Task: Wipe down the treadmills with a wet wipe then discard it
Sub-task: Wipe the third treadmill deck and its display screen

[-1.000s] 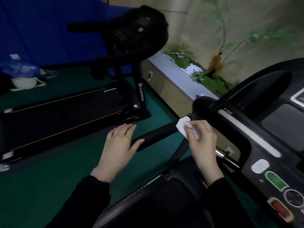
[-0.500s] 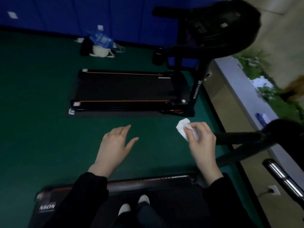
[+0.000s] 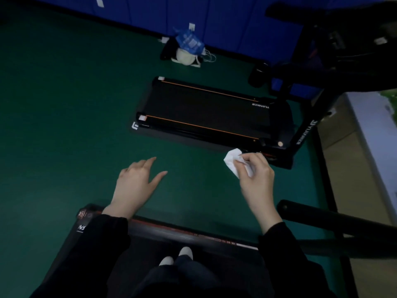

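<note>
Wipe (image 3: 233, 161) in right hand (image 3: 256, 177)

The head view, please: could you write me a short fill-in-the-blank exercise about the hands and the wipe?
1. The white wipe is pinched in the ____ hand.
2. The left hand is open and holds ____.
3. The floor between the two treadmills is ____ in colour.

Missing words: right; nothing; green

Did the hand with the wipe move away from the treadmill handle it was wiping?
Yes. A second ago it pressed the wet wipe on the handle; now the right hand hovers over the green floor, off it.
</note>
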Demonstrator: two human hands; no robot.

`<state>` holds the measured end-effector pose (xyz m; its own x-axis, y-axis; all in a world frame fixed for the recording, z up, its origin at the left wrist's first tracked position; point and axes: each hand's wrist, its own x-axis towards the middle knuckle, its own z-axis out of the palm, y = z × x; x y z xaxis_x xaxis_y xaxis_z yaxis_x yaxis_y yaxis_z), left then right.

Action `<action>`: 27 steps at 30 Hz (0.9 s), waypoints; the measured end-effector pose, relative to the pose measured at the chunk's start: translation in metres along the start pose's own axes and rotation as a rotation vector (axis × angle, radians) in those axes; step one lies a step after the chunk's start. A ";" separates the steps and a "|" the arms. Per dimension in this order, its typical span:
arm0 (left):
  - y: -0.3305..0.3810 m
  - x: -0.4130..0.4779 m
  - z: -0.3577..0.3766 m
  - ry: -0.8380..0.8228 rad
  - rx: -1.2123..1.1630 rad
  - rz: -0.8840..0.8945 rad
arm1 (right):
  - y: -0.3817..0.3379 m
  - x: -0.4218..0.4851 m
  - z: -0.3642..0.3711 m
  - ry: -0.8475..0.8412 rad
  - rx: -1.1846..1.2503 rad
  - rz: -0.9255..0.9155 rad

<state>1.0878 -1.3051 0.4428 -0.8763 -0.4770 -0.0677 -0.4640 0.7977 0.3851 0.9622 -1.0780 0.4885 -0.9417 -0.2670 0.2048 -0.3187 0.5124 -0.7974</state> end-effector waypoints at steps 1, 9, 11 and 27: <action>0.004 0.005 0.002 0.011 0.006 0.002 | 0.005 0.006 -0.001 0.003 0.005 -0.006; 0.021 0.056 0.013 0.034 0.031 0.025 | 0.035 0.057 0.013 0.006 0.002 0.003; 0.020 0.078 0.017 0.038 0.033 0.031 | 0.041 0.076 0.022 0.011 -0.015 0.010; -0.072 0.397 0.132 0.045 0.027 0.222 | 0.157 0.303 0.218 0.211 -0.062 0.070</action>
<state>0.7559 -1.5030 0.2672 -0.9510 -0.3037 0.0576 -0.2637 0.8943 0.3616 0.6508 -1.2568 0.3014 -0.9614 -0.0563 0.2693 -0.2518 0.5742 -0.7790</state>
